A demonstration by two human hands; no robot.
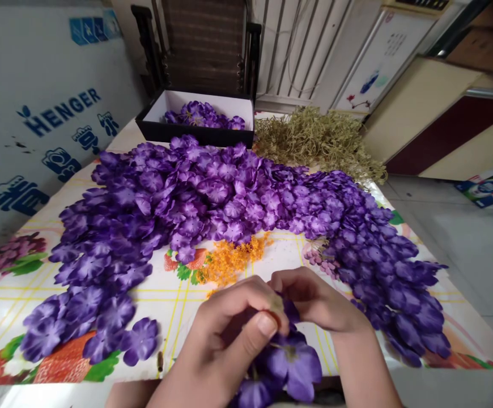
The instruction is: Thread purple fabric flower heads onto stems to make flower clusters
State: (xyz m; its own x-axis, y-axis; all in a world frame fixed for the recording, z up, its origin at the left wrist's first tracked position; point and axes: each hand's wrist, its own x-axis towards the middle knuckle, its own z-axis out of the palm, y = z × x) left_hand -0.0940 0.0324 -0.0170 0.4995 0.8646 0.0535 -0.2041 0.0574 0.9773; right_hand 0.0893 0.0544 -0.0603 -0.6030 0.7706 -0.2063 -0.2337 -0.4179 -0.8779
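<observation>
My left hand (225,334) is closed, thumb and fingers pinching a small piece at the top of a purple fabric flower cluster (287,365) held low in front of me. My right hand (314,300) is closed too, its fingertips pinched on the same flower piece just beside the left thumb. Both hands meet above the near edge of the table. A large heap of purple fabric flowers (212,198) curves across the table beyond my hands. A small pile of orange flower centres (229,260) lies just beyond my fingers.
The table has a fruit-printed yellow-checked cloth (8,294). A black box (195,122) with more purple flowers stands at the far edge, with a pile of dry green stems (318,141) to its right. A dark chair (204,45) stands behind the box.
</observation>
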